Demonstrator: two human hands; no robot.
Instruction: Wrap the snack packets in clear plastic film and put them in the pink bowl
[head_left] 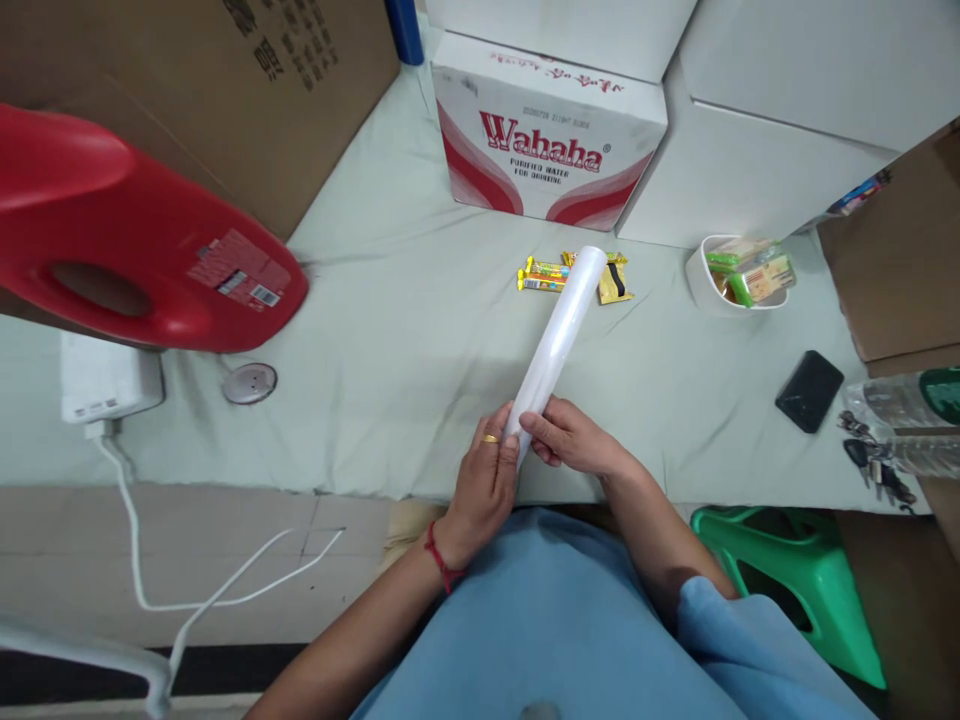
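Observation:
A white, glossy roll of what looks like plastic film (556,342) is held tilted over the near edge of the table, its far end pointing away and to the right. My left hand (487,470) is closed around the roll's near end from the left, a ring on one finger. From the right, my right hand (570,435) grips the same end, thumb on top. Beyond the roll lie yellow snack packets (544,275) and a gold packet (615,283), partly covered by the roll's far end.
A Wahaha water carton (551,145) stands at the back. To the left are a red jug (150,240) and a white power adapter (109,378). On the right sit a white tub (705,280) of packets, a black wallet-like object (810,391), keys (874,465) and a green stool (817,590).

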